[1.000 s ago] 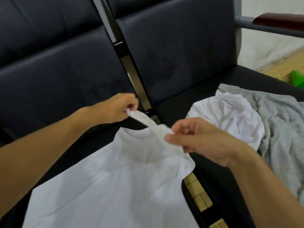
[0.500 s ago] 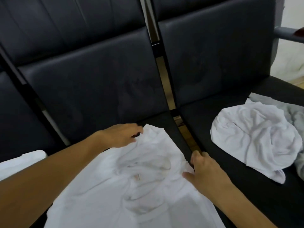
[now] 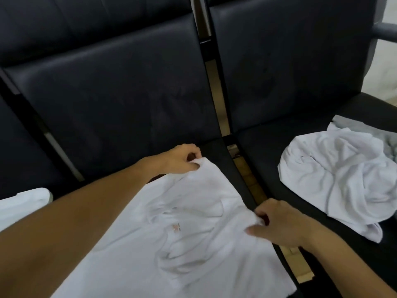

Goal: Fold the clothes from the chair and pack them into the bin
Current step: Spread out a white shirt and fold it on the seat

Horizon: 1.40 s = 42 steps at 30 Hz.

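So you've got the white shirt (image 3: 193, 244) spread on the seat right under your arms, and your left hand (image 3: 182, 160) is pinching its far corner while your right hand (image 3: 281, 226) pinches the edge nearest the gap between the seats. Both grips are fingers-curled pinches, not flat palms.

My take on doing this step well: tug those two points gently apart so the top edge goes taut and the wrinkles in the middle (there's a bunched patch between your hands, around the small printed mark) flatten out before you make any fold. Keep the right edge from slipping into that gap by your right hand. Once it lies flat, fold the sides in toward the middle.

Count, as far as I can see: one white shirt in hand, one crumpled white garment (image 3: 335, 181) well off to the right of your right hand, one grey garment (image 3: 365, 127) peeking out just behind that, and one white cloth (image 3: 21, 203) just left of your left forearm (can't tell if it's already folded). No bin in view.
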Motion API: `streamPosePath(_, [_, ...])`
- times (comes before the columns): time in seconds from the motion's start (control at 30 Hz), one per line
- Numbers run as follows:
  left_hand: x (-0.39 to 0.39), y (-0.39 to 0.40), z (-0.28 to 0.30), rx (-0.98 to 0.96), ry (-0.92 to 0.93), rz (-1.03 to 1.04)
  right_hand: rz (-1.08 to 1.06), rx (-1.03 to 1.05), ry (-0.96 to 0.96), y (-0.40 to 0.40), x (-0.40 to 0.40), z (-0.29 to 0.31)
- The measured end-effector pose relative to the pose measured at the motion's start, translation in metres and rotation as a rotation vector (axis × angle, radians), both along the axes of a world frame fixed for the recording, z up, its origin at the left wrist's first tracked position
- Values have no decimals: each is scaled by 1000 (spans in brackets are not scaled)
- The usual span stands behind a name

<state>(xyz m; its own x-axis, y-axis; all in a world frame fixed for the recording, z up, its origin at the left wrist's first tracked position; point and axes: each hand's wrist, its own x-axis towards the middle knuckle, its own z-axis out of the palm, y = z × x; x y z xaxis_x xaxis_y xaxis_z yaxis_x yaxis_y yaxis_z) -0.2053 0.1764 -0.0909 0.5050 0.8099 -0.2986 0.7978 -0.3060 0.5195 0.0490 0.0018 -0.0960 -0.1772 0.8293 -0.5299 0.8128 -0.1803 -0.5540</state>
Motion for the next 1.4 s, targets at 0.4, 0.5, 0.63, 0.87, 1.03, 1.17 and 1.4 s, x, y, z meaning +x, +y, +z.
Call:
streamPosePath(0.4, [-123, -113, 160, 478, -245, 382, -111, 697, 424, 6, -20, 94])
streamPosePath(0.5, [-164, -163, 207, 687, -198, 425, -4, 815, 331, 3, -38, 154])
streamPosePath(0.63, [-205, -228, 267, 801, 37, 421, 148, 920, 240, -8, -60, 243])
streamPosePath(0.87, [-231, -325, 345, 986, 139, 431, 303, 1078, 127, -67, -79, 345])
streamPosePath(1.03, [-232, -385, 367, 974, 91, 413, 390, 1176, -276, -113, -74, 379])
streamPosePath(1.17, [-225, -412, 370, 843, -78, 418, 364, 1147, 16, -132, -63, 386])
streamPosePath(1.4, [-231, -384, 339, 674, -144, 510, 394, 831, 153, -101, -70, 362])
